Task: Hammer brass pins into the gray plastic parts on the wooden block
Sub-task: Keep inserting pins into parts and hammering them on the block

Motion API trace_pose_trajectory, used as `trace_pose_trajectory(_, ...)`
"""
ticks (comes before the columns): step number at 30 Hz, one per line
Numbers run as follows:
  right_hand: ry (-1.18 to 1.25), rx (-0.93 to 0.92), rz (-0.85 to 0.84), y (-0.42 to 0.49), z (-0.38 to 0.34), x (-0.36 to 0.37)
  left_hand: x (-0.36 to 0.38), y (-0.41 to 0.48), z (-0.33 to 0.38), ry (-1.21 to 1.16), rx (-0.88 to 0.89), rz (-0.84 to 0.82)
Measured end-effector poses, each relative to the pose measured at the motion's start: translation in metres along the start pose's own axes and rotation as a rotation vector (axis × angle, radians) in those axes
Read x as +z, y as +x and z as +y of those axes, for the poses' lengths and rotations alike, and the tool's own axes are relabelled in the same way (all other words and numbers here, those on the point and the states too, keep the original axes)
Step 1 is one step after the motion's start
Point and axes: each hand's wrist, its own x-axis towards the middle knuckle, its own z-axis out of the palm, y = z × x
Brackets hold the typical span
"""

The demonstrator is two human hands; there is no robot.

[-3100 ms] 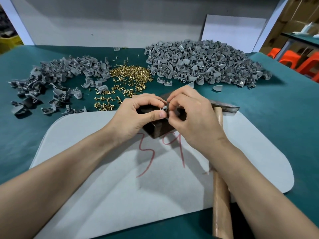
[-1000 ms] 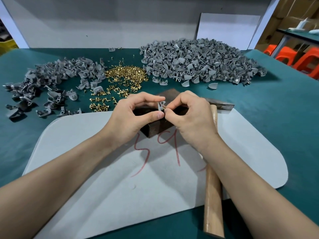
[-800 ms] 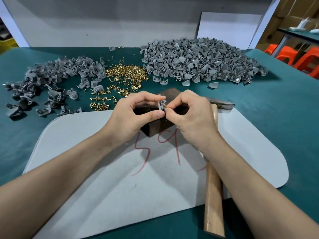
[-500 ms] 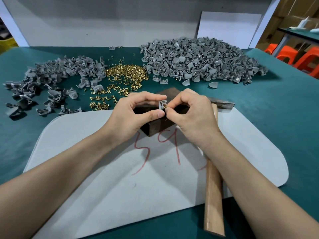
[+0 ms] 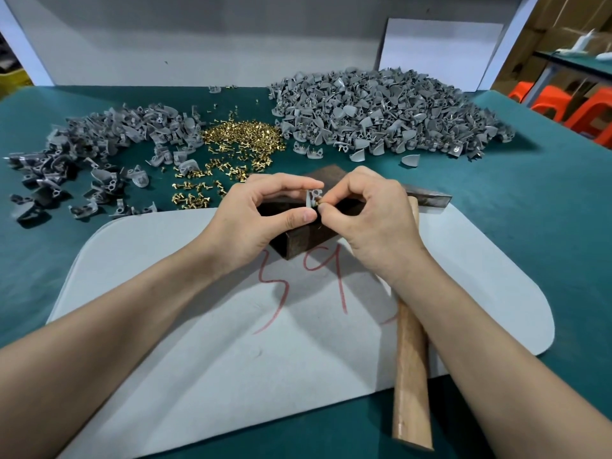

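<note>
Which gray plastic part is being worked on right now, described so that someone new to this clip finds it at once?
Start at the white mat on the green table and find the dark wooden block at its far edge. Just above it, the left hand pinches one gray plastic part upright while the right hand presses a brass pin against it. It alone is held; the others lie in heaps.

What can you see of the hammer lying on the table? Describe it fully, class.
The hammer lies flat, unheld, beside the wooden block. Its pale, smooth wooden handle runs from the near table edge away across the white mat, passing under the right hand and forearm. Its dark, dull metal head points right, resting at the mat's far edge. Whether the forearm touches it is unclear.
</note>
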Motion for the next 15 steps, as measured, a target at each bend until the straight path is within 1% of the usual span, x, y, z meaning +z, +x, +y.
trace_pose_trajectory(6,-0.004,-0.009,-0.019,0.0014,0.0007,-0.0012,0.0,-0.0003,0.0002,0.021,0.009,-0.003)
trace_pose_trajectory(15,0.011,-0.012,-0.005,0.0009,0.001,-0.0001,0.0023,0.0005,0.0023,-0.044,-0.006,-0.003)
